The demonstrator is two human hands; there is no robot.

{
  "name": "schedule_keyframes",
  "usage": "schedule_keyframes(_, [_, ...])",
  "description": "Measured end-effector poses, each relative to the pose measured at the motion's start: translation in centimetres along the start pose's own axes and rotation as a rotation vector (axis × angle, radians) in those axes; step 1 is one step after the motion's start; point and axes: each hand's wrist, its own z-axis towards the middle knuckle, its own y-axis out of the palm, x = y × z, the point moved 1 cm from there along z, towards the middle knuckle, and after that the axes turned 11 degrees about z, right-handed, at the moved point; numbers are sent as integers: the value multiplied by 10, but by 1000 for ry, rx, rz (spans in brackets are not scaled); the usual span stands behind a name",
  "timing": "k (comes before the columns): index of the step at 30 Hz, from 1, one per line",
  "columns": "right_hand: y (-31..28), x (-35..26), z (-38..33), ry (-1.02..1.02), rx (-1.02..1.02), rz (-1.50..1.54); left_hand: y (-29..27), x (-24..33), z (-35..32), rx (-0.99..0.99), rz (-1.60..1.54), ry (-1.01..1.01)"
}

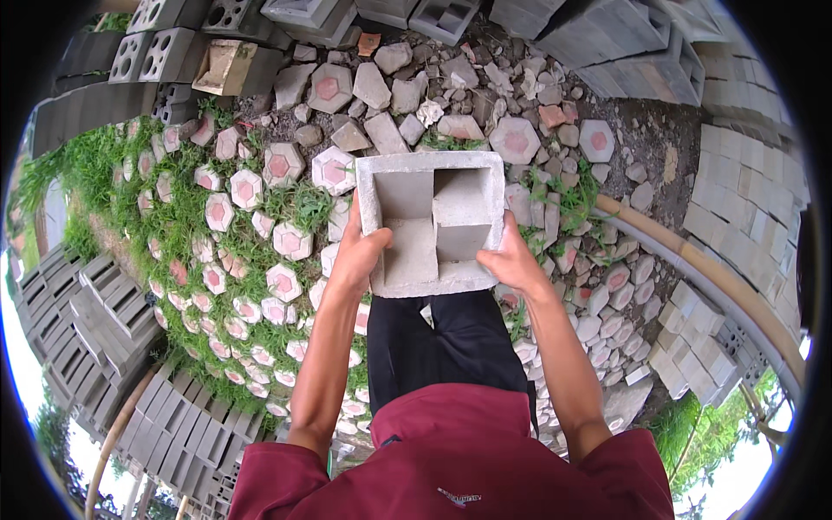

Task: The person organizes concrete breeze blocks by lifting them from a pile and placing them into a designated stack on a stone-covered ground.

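Note:
A square grey concrete vent block (431, 162) is held up in front of my body, above the paved ground. Its open face is turned up toward me and shows inner walls that divide the hollow into stepped compartments. My left hand (357, 251) grips its left side, the thumb hooked over the rim. On the opposite side my right hand (514, 258) grips the block near its lower right corner, thumb on the rim as well. The fingers of both hands are mostly hidden behind the block's outer walls.
Hexagonal pavers (291, 240) with reddish centres lie among grass. Broken rubble (468, 74) covers the ground ahead. Stacked concrete blocks (607, 39) stand at the far right, more hollow blocks (169, 54) at the far left. A long curved pole (693, 260) runs along the right.

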Motion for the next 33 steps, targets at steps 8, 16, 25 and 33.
schedule_keyframes(8, [-33, 5, 194, 64, -83, 70, 1, 43, 190, -65, 1, -7])
schedule_keyframes(16, [-35, -40, 303, 174, 24, 31, -12, 89, 319, -63, 162, -45])
schedule_keyframes(25, [-56, -4, 381, 154, 266, 229, -2, 114, 432, -204, 470, -27])
schedule_keyframes(33, [-102, 41, 459, 101, 438, 122, 35, 86, 468, -157, 323, -536])
